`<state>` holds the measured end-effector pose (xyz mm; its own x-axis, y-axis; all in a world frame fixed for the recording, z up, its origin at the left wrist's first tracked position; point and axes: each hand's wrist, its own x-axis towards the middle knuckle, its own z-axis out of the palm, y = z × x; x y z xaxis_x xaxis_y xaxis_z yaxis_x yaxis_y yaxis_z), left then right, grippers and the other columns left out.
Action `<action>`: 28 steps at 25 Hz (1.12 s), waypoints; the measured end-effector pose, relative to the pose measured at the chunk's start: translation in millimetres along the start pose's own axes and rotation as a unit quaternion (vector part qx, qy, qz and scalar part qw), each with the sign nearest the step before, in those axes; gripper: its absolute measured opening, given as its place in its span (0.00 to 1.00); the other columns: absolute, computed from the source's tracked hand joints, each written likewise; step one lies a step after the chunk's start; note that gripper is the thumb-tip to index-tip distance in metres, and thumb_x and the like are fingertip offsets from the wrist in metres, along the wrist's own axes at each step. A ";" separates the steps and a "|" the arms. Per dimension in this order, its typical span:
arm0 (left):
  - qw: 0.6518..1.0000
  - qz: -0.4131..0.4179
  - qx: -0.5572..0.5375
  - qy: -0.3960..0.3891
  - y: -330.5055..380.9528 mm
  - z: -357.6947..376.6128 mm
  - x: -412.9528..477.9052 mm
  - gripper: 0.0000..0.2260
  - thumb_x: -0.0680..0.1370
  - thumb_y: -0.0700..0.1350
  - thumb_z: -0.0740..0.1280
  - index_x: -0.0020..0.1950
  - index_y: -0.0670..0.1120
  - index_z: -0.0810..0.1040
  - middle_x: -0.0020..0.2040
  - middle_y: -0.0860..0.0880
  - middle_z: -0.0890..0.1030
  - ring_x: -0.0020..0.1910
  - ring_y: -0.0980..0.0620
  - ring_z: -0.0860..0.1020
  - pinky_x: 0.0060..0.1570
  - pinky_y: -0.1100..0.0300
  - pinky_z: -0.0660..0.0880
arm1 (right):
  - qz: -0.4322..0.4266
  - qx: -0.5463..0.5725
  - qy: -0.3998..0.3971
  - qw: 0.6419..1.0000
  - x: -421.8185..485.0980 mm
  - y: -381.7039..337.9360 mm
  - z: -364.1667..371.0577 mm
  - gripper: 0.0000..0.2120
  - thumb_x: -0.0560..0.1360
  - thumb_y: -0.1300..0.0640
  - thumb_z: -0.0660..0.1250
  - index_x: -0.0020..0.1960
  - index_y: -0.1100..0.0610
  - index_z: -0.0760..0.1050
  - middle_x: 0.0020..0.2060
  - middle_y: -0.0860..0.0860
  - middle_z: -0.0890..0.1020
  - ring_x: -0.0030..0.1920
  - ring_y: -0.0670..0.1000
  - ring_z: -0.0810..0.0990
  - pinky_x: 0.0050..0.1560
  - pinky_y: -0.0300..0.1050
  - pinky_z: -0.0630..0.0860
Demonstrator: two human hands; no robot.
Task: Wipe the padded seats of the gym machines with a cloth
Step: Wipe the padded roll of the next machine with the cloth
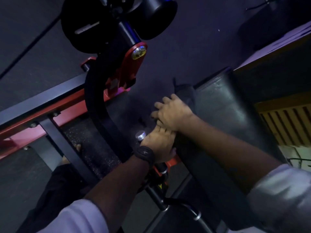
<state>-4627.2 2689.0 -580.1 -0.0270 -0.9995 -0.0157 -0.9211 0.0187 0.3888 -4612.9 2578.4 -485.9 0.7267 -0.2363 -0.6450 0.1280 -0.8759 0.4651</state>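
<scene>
No readable txt, brand or nos. anywhere. Nearest thing to a sign: small pale chevron mark on face of the watch [144, 154], worn at wrist of left hand [159, 143]. Just below watch, yellow sticker [161, 186] w/ black mark on machine frame [156, 198], too blurred to read. Well above watch, pale strip [86, 28] on black weight plate [79, 17], poss. label, illegible.

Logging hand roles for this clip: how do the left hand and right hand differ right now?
The left hand has a black watch at its wrist; the right hand has none. The right hand lies farther up, fingers spread, partly overlapping the left hand; the left hand sits beside a silver knob. Both rest at the edge of the black pad.
</scene>
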 end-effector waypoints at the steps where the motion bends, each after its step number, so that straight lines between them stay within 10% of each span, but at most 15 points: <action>1: 1.000 -0.003 0.004 0.007 -0.3 1.2 -0.1 0.39 0.76 0.59 0.61 0.78 0.35 0.61 0.74 0.35 0.68 0.73 0.36 0.66 0.76 0.44 0.59 | -0.016 0.006 0.009 1.000 -3.8 8.4 1.9 0.21 0.81 0.39 0.53 0.73 0.39 0.68 0.67 0.47 0.74 0.63 0.54 0.74 0.60 0.56 0.66; 5: 0.999 -0.018 -0.011 0.027 -1.8 8.5 -0.1 0.43 0.74 0.58 0.62 0.80 0.34 0.53 0.78 0.34 0.62 0.77 0.36 0.61 0.79 0.44 0.55 | 0.129 0.030 0.002 0.991 -12.1 64.5 1.4 0.21 0.80 0.39 0.54 0.72 0.39 0.70 0.67 0.49 0.74 0.64 0.57 0.74 0.66 0.63 0.64; 10: 1.000 -0.016 0.001 0.016 0.9 8.4 0.0 0.42 0.75 0.58 0.60 0.80 0.34 0.53 0.79 0.32 0.59 0.79 0.35 0.57 0.79 0.44 0.52 | 0.041 -0.014 -0.013 0.999 -25.5 70.1 7.8 0.23 0.80 0.39 0.53 0.73 0.40 0.67 0.68 0.49 0.72 0.63 0.58 0.74 0.61 0.58 0.68; 13: 1.000 -0.013 -0.006 0.021 -1.5 7.5 -0.9 0.42 0.76 0.58 0.59 0.81 0.33 0.49 0.81 0.31 0.50 0.81 0.35 0.49 0.79 0.44 0.50 | 0.192 0.039 -0.027 0.980 -14.6 88.2 -6.3 0.20 0.80 0.40 0.55 0.69 0.42 0.73 0.66 0.51 0.75 0.63 0.58 0.75 0.61 0.57 0.67; 18: 1.000 -0.015 -0.011 0.010 -0.5 6.5 -0.2 0.42 0.75 0.58 0.61 0.81 0.34 0.52 0.79 0.32 0.56 0.80 0.35 0.54 0.79 0.44 0.51 | 0.047 0.002 -0.013 0.999 -13.4 55.8 7.2 0.21 0.81 0.40 0.53 0.70 0.43 0.71 0.66 0.50 0.74 0.63 0.57 0.75 0.58 0.56 0.68; 22: 1.000 -0.016 -0.014 0.016 -1.5 7.9 -1.1 0.43 0.76 0.57 0.60 0.81 0.33 0.49 0.81 0.31 0.48 0.81 0.35 0.48 0.79 0.43 0.51 | 0.213 0.028 -0.008 0.977 -17.7 94.4 1.7 0.21 0.80 0.40 0.53 0.67 0.44 0.74 0.65 0.51 0.76 0.62 0.58 0.75 0.61 0.57 0.67; 26: 1.000 -0.019 -0.019 0.011 -1.3 7.8 -1.1 0.43 0.73 0.57 0.62 0.80 0.33 0.55 0.79 0.31 0.57 0.80 0.35 0.54 0.78 0.43 0.56 | 0.079 0.006 -0.005 0.997 -27.6 76.7 11.2 0.24 0.78 0.36 0.53 0.72 0.41 0.68 0.68 0.51 0.73 0.64 0.57 0.74 0.62 0.57 0.67; 28: 0.999 -0.016 -0.022 0.022 -2.5 9.2 -0.1 0.43 0.73 0.57 0.62 0.80 0.33 0.55 0.80 0.31 0.54 0.80 0.35 0.53 0.78 0.44 0.55 | 0.149 0.032 -0.006 0.988 -35.5 121.5 9.8 0.27 0.77 0.34 0.54 0.74 0.38 0.64 0.70 0.51 0.72 0.65 0.58 0.74 0.66 0.60 0.65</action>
<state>-4628.5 2689.3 -589.5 0.0206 -0.9997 0.0108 -0.9036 -0.0140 0.4282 -4629.8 2476.2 -412.4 0.7173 -0.4922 -0.4931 -0.1332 -0.7915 0.5964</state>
